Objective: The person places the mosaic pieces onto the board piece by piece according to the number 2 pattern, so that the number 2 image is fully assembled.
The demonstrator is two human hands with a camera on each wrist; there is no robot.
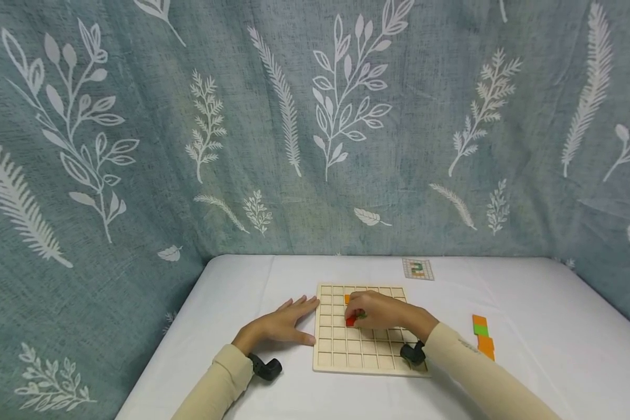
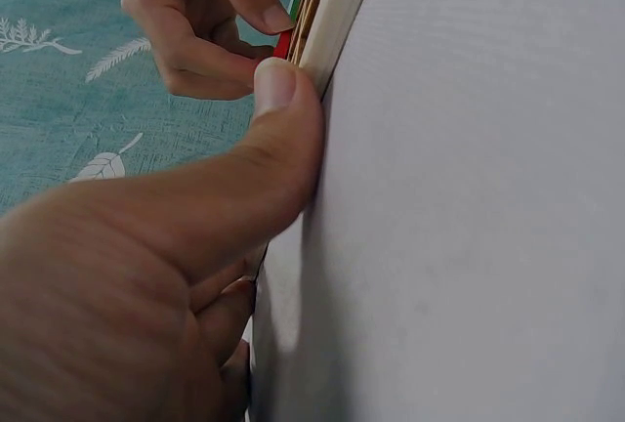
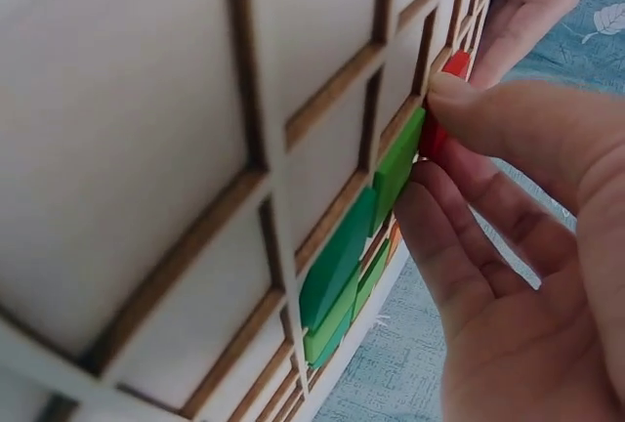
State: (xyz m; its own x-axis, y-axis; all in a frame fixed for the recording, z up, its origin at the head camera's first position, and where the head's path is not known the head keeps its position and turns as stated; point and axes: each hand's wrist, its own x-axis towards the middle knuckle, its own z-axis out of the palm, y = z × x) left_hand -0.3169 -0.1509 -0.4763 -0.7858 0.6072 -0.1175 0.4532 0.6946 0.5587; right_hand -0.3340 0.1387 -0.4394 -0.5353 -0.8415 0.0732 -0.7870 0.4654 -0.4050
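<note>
A pale wooden grid board (image 1: 339,360) lies on the white table. My right hand (image 1: 379,310) is over its middle, pinching a red tile (image 3: 433,136) between thumb and fingers at one of the grid cells. Whether the tile sits fully in the cell cannot be seen. Beside it in the right wrist view are a light green tile (image 3: 398,165) and a dark green tile (image 3: 337,256), with more green ones beyond. An orange tile (image 1: 347,299) shows near the board's far side. My left hand (image 1: 282,324) rests at the board's left edge, fingers spread, thumb touching the side.
To the right of the board, orange tiles (image 1: 485,345) and a light green tile (image 1: 480,330) lie in a short row. A small card (image 1: 417,269) with a printed grid pattern is behind the board. A patterned blue-green curtain (image 1: 294,221) hangs behind the table.
</note>
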